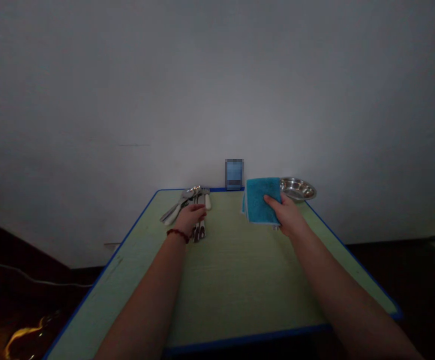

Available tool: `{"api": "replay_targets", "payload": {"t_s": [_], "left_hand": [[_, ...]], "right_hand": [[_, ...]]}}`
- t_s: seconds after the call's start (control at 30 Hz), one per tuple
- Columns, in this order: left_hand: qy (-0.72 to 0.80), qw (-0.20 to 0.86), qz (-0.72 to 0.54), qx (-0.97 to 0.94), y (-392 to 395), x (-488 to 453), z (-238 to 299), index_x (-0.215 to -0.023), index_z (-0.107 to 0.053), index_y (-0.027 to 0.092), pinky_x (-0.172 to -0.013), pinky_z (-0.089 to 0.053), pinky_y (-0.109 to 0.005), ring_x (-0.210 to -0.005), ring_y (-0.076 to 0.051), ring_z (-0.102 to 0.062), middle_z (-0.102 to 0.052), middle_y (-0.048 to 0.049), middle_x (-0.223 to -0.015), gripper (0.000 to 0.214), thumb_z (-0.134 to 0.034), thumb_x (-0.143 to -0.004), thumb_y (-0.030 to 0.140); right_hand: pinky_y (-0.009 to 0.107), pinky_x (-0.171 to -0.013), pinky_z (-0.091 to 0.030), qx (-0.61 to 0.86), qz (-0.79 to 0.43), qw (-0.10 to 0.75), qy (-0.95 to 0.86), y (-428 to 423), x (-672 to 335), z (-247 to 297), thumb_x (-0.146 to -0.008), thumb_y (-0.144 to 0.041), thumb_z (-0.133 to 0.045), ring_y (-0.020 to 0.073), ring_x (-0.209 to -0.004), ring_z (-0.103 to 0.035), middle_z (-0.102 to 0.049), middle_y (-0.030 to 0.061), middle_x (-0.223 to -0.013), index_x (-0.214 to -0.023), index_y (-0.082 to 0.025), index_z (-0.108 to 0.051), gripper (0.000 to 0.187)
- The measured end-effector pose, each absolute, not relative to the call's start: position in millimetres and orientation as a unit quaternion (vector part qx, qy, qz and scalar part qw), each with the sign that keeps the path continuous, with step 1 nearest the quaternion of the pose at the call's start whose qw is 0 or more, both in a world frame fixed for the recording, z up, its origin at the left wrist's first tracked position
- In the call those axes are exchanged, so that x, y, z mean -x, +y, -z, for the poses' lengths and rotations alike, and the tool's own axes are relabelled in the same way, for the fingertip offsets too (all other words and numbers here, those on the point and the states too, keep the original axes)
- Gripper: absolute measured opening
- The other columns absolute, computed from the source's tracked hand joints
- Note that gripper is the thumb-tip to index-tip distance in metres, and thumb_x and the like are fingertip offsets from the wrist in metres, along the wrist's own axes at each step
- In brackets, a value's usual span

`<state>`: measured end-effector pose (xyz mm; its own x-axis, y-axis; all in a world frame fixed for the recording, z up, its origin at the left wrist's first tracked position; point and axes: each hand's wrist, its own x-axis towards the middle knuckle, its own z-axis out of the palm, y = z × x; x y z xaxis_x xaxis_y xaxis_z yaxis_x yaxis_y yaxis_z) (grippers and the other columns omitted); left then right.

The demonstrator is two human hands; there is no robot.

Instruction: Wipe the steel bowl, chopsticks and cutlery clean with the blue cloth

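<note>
- The right hand (290,214), right of centre in the frame, holds a folded turquoise towel (261,201), with the thumb pressed flat on its near face and the fingers hidden behind.
- The towel is just right of the frame's centre, its white-edged layers showing along the left side.
- The left hand (191,216), left of centre, is lowered over the cutlery with fingers bent and close together; whether they grip a piece cannot be told.
- Around that hand lie spoons (188,193) and a fork (206,191), heads toward the wall, some handles slanting to the lower left; more rounded metal ends (202,232) show just below the palm.
- A dark red bracelet (178,233) circles the left wrist.
- A shiny metal bowl (303,190) is right of the towel, at the far right corner of the pale green, blue-edged table (236,280).
- A pixelated upright rectangle (234,175) stands at mid-frame before the grey wall (217,90).
- A white cable (22,274) crosses the lower left.
</note>
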<state>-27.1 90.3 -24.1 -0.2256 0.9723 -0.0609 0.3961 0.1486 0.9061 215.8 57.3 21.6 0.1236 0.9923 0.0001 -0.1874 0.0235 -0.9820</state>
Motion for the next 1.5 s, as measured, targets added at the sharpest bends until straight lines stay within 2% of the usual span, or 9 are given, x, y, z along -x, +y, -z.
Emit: {"api": "replay_targets", "payload": {"t_s": [0.1, 0.3, 0.47, 0.6, 0.7, 0.9, 1.17, 1.33, 1.5], "left_hand": [[0.7, 0.282, -0.394, -0.525, 89.6, 42.4, 20.4, -0.096, -0.058, 0.011, -0.065, -0.048, -0.024, -0.075, -0.016, -0.061, -0.066, -0.0076, -0.086, 0.033, -0.051, -0.068, 0.027], [0.768, 0.136, -0.302, -0.548, 86.4, 55.2, 18.0, -0.093, -0.061, 0.012, -0.078, -0.042, -0.031, -0.089, -0.023, -0.058, -0.065, -0.0117, -0.094, 0.031, -0.05, -0.068, 0.026], [0.783, 0.075, -0.21, -0.581, 91.1, 43.2, 26.3, -0.094, -0.061, 0.009, -0.08, -0.04, -0.034, -0.094, -0.028, -0.056, -0.063, -0.0158, -0.098, 0.04, -0.05, -0.068, 0.037], [0.789, 0.042, -0.154, -0.594, 96.7, 36.1, 31.3, -0.091, -0.061, 0.009, -0.077, -0.042, -0.035, -0.092, -0.028, -0.056, -0.063, -0.0175, -0.094, 0.041, -0.047, -0.069, 0.039], [0.793, 0.022, -0.123, -0.596, 99.8, 32.9, 32.7, -0.086, -0.063, 0.009, -0.073, -0.043, -0.034, -0.088, -0.028, -0.058, -0.064, -0.018, -0.089, 0.038, -0.045, -0.07, 0.039], [0.794, -0.006, -0.086, -0.601, 99.3, 28.7, 31.6, -0.087, -0.063, 0.009, -0.073, -0.044, -0.033, -0.088, -0.027, -0.058, -0.063, -0.0178, -0.092, 0.034, -0.041, -0.073, 0.031], [0.785, 0.01, -0.031, -0.619, 109.2, 23.4, 26.6, -0.088, -0.062, 0.006, -0.074, -0.044, -0.033, -0.09, -0.025, -0.056, -0.062, -0.0178, -0.093, 0.026, -0.043, -0.075, 0.019], [0.786, 0.032, -0.009, -0.618, 123.9, 19.2, 28.3, -0.103, -0.051, 0.013, -0.075, -0.045, -0.038, -0.089, -0.018, -0.054, -0.055, -0.0082, -0.103, 0.029, -0.046, -0.079, 0.029], [0.771, 0.043, -0.035, -0.635, 137.3, 19.0, 26.4, -0.107, -0.048, 0.014, -0.075, -0.045, -0.038, -0.09, -0.018, -0.053, -0.052, -0.008, -0.107, 0.031, -0.047, -0.079, 0.029]], "right_hand": [[0.034, -0.067, -0.051, 0.486, -0.542, 0.556, -0.402, 53.5, -208.9, -8.1, -0.063, -0.026, -0.058, 0.0177, -0.069, -0.064, -0.067, 0.0003, -0.079, -0.084, -0.022, -0.058, 0.022], [0.034, -0.066, -0.051, 0.509, -0.578, 0.531, -0.354, 53.3, -202.5, 17.0, -0.064, -0.024, -0.057, 0.0178, -0.068, -0.064, -0.068, 0.0008, -0.074, -0.08, -0.021, -0.059, 0.017], [0.034, -0.065, -0.052, 0.503, -0.587, 0.535, -0.34, 55.7, -202.7, 21.3, -0.065, -0.021, -0.055, 0.0172, -0.064, -0.064, -0.068, 0.0009, -0.074, -0.079, -0.02, -0.058, 0.014], [0.035, -0.066, -0.052, 0.504, -0.577, 0.542, -0.346, 55.1, -203.4, 19.6, -0.065, -0.022, -0.056, 0.0172, -0.063, -0.063, -0.068, 0.0019, -0.075, -0.079, -0.02, -0.059, 0.015], [0.035, -0.065, -0.052, 0.507, -0.568, 0.543, -0.353, 55.1, -203.7, 20.0, -0.064, -0.023, -0.057, 0.0175, -0.063, -0.064, -0.068, 0.0024, -0.076, -0.079, -0.02, -0.059, 0.015], [0.035, -0.066, -0.052, 0.513, -0.565, 0.539, -0.357, 55.7, -204.5, 21.1, -0.063, -0.024, -0.057, 0.0183, -0.067, -0.064, -0.068, 0.0023, -0.077, -0.081, -0.02, -0.059, 0.018], [0.034, -0.066, -0.052, 0.505, -0.588, 0.531, -0.344, 54.2, -203.4, 18.3, -0.065, -0.023, -0.055, 0.0167, -0.065, -0.064, -0.068, 0.0016, -0.079, -0.081, -0.02, -0.058, 0.017], [0.033, -0.067, -0.051, 0.509, -0.581, 0.534, -0.345, 53.9, -204.1, 16.9, -0.065, -0.023, -0.056, 0.0162, -0.067, -0.064, -0.068, 0.0019, -0.081, -0.082, -0.02, -0.058, 0.018], [0.032, -0.066, -0.052, 0.505, -0.579, 0.536, -0.348, 52.5, -205.1, 14.9, -0.065, -0.023, -0.056, 0.016, -0.064, -0.064, -0.068, 0.001, -0.076, -0.081, -0.02, -0.058, 0.017]]}}
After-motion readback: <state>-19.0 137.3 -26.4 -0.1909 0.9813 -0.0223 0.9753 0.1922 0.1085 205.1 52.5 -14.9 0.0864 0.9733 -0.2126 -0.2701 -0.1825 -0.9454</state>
